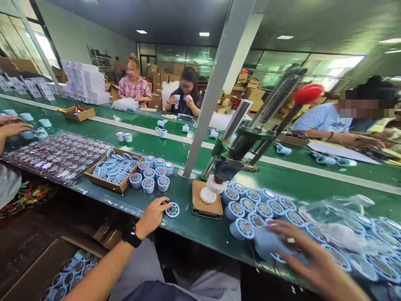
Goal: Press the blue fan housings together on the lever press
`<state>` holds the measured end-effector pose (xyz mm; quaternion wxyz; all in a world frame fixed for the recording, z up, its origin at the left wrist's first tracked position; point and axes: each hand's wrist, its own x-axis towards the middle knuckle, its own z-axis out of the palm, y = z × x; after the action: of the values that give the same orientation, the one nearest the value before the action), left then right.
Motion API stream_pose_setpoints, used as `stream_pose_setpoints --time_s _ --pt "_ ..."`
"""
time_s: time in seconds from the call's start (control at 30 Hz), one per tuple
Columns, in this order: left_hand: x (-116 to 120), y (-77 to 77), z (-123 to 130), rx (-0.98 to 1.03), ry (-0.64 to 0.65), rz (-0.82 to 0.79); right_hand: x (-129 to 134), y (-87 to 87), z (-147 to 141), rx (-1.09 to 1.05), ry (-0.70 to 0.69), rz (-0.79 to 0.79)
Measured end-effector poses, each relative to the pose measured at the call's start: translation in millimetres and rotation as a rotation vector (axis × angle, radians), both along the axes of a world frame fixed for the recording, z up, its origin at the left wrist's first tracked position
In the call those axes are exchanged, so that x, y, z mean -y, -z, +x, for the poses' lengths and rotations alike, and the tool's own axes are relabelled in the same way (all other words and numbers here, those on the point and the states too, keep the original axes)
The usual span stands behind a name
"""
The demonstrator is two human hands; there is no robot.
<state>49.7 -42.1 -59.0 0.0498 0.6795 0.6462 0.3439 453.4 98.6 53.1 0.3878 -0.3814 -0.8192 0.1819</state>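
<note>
My left hand (153,220), with a dark watch on its wrist, pinches the edge of a light-blue slotted plastic ring (177,210) at the bench's front edge. My right hand (308,251) is smeared by motion. Its fingers and thumb are closed around a light-blue cylindrical housing (265,241), blurred too, beside rows of similar housings with round metallic centres (244,228). Between my hands stands a lever press (233,161) with a red knob. Its white round pad hangs over a white disc (208,195) on a brown base block (198,205).
A cardboard tray of blue rings (115,169) and a group of housings (148,184) stand left of the press. Clear plastic bags (341,219) lie over housings at right. A slanted metal post (208,92) rises behind. A box of housings (37,267) sits below left. Co-workers sit around the green conveyor.
</note>
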Motion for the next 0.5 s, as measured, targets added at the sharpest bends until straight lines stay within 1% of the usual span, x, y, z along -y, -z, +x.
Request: stream_pose_setpoints --time_s 0.03,0.07,0.1,0.17,0.23,0.3,0.37,0.43,0.5 --pt "-2 1.4 -2 0.007 -0.013 -0.014 23 12.3 -21 0.098 -0.154 -0.087" --pt "-3 0.7 -3 0.006 -0.021 -0.024 42 24.6 -46 0.176 -0.274 -0.157" --pt "-5 -1.4 -3 -0.006 -0.025 -0.033 55 36.0 -71 0.23 -0.359 -0.199" --pt "-8 -7.0 4 -0.058 -0.066 -0.051 66 54.7 -114 0.26 -0.4 -0.201" --pt "-10 -10.9 14 -0.13 -0.149 -0.088 64 67.9 -138 0.242 -0.382 -0.156" --pt "-12 -11.4 23 -0.173 -0.197 -0.134 59 78.9 -144 0.181 -0.344 -0.126" --pt "-12 -9.0 27 -0.164 -0.146 -0.154 59 90.6 -139 0.076 -0.278 -0.097" --pt "-10 -5.2 29 -0.138 -0.081 -0.133 64 103.5 -134 -0.045 -0.169 -0.062" --pt "-9 -1.5 31 -0.13 -0.099 -0.098 71 115.8 -135 -0.141 -0.034 -0.039"
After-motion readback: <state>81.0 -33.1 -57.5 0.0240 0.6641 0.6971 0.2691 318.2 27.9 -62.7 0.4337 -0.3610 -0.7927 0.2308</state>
